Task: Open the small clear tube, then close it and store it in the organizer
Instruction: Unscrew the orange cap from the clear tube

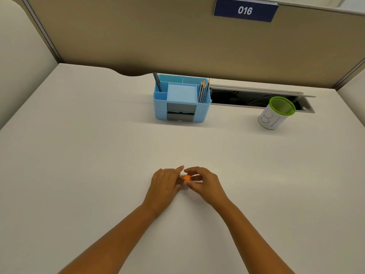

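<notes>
Both hands meet over the near middle of the white desk. My left hand [165, 179] grips the body of the small clear tube [181, 177], which is mostly hidden by the fingers. My right hand [201, 179] pinches the tube's orange cap [187, 177] between thumb and fingers. Whether the cap is on or off the tube I cannot tell. The light blue organizer [201, 110] stands at the back centre of the desk, with a dark pen at its left compartment and several pencils at its right.
A white cup with a green rim [276, 113] stands at the back right, beside an open cable slot [246, 97] in the desk. Beige partition walls enclose the desk at the back and both sides.
</notes>
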A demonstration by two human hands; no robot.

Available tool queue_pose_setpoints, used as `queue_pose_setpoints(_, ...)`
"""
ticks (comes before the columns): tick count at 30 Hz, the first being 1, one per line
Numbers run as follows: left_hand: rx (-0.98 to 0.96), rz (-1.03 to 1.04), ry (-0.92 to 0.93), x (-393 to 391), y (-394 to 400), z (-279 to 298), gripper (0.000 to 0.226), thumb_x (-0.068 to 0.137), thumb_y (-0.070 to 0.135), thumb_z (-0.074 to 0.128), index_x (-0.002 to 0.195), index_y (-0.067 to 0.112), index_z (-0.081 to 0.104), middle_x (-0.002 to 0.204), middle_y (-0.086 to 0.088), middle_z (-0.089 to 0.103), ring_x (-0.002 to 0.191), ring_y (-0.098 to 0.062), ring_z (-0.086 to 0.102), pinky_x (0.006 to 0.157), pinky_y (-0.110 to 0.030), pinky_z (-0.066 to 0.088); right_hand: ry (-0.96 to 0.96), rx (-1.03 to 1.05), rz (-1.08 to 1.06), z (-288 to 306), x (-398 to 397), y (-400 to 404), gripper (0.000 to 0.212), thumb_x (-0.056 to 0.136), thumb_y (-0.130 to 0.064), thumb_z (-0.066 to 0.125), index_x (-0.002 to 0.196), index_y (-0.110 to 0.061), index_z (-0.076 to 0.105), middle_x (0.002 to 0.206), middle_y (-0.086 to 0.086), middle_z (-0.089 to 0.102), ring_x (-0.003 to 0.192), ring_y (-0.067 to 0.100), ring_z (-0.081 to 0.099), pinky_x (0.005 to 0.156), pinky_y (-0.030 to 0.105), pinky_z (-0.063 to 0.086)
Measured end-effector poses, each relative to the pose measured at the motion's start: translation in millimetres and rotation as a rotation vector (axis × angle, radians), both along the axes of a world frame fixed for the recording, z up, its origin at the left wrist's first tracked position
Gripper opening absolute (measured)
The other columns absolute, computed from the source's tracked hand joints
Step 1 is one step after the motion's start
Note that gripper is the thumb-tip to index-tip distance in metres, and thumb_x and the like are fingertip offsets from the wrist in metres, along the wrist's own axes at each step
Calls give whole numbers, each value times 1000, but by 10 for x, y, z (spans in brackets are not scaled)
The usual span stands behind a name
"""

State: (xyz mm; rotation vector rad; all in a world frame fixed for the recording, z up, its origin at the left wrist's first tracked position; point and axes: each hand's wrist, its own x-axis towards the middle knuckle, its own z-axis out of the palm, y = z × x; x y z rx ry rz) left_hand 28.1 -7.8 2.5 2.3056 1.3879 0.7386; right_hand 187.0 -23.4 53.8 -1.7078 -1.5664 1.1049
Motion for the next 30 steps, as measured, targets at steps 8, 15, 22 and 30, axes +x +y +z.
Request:
queue_pose_setpoints(8,-19,40,-144,181,36,233,27,83,14,52,110,8,57,102,-13,65,90,-27,59,87,-40,47,-7,39,-45,304,-37,64,31,76,-18,73,107,-18,65,105,-4,65,86,2,60,69,-1,46)
queue_pose_setpoints(15,73,29,-120,179,101,398,22,82,32,45,100,20,49,88,-3,60,76,-18,51,69,-32,43,-45,55,-62,592,-89,71,29,78,-21,71,107,-16,68,105,0,71,87,7,62,72,4,42)
queue_pose_setpoints(22,88,35,-154,193,113,418,28,86,41,41,97,18,50,80,-4,61,68,-20,52,59,-35,46,-99,38,-50,692,-125,96,30,79,-21,71,108,-15,68,106,4,72,89,11,63,82,15,47)
queue_pose_setpoints(30,176,84,-142,173,74,446,43,88,53,35,90,16,58,67,-2,63,57,-19,55,46,-33,46,-109,-9,-22,780,-105,76,27,77,-20,73,103,-14,70,99,4,73,77,6,61,67,3,43)
